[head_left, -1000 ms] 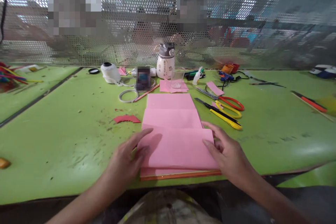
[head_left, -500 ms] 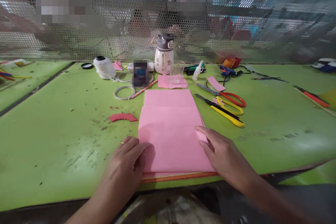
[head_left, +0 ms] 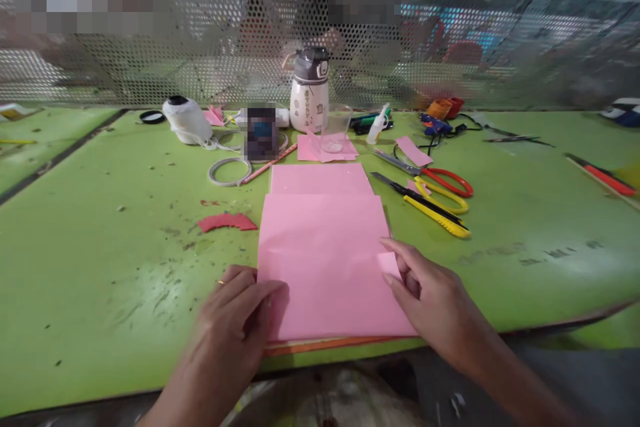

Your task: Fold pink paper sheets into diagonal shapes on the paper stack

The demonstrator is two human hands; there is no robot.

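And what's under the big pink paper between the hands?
Under the big pink paper, an orange edge peeks out on the near side, and more pink paper shows past the far side. The middle is covered, so I can't tell what's there.

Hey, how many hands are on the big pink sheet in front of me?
2. The left hand is at the left edge of the pink sheet, the right hand at its right edge. I see no others there.
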